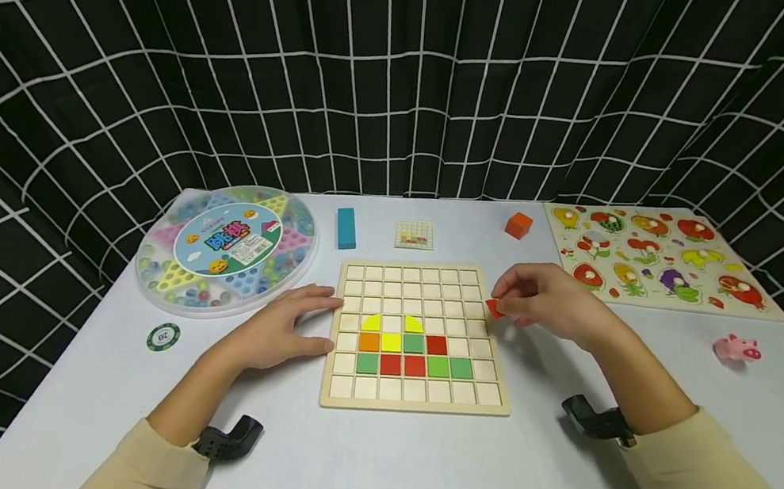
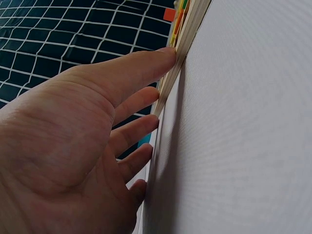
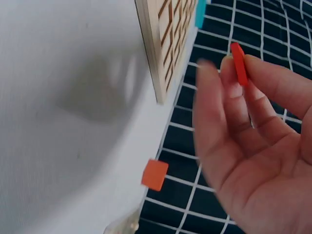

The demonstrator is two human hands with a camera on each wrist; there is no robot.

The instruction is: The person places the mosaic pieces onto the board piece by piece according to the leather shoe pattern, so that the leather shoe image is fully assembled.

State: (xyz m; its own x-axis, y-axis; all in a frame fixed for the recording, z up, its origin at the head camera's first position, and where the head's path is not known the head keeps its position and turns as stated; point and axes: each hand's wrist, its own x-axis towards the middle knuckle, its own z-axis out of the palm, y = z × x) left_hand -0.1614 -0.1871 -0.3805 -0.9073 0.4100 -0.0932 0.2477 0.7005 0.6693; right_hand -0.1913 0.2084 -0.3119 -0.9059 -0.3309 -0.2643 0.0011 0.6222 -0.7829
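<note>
A wooden grid board (image 1: 415,408) lies on the white table with coloured tiles in its lower middle cells. Two rounded yellow pieces (image 1: 372,323) sit above a row of orange, yellow, green and red squares. Below that runs a longer row of green, red and light green squares. My left hand (image 1: 275,332) has its fingers loosely extended, with thumb and fingertips at the board's left edge. Just over the board's right edge, my right hand (image 1: 547,301) pinches a thin red tile (image 3: 239,63) between thumb and fingers, raised above the table.
Behind the board are a blue block (image 1: 346,229), a small pattern card (image 1: 414,234) and an orange cube (image 1: 519,225). A round marble game box (image 1: 303,267) and a chip (image 1: 163,337) lie left. Rightward are a fruit puzzle board (image 1: 652,292) and pink pig (image 1: 736,348).
</note>
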